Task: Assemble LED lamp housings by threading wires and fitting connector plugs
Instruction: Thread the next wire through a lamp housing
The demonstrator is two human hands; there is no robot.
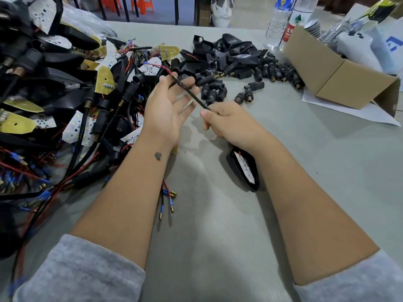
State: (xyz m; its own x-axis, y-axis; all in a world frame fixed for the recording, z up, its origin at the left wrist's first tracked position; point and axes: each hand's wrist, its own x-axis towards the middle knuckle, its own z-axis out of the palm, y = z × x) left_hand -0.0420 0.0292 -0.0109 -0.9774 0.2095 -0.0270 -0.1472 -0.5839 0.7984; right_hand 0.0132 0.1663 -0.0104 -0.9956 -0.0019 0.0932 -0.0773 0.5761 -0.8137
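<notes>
A black sleeved wire (192,94) runs taut between my two hands above the grey table (218,225). My right hand (224,122) is closed around its near end. My left hand (172,105) is palm-up, fingers spread, with thumb and fingertips pinching the far end, where red and black strands (162,67) come out. A black lamp housing (244,168) with a white LED board inside lies on the table under my right wrist. Loose black connector plugs (214,90) with brass ends lie just beyond my hands.
A big heap of assembled housings, LED boards and wires (65,105) fills the left side. Empty black housings (229,55) are piled at the back. An open cardboard box (335,75) and water bottles (281,22) stand at the right rear. Wire ends with brass terminals (168,201) lie by my left forearm.
</notes>
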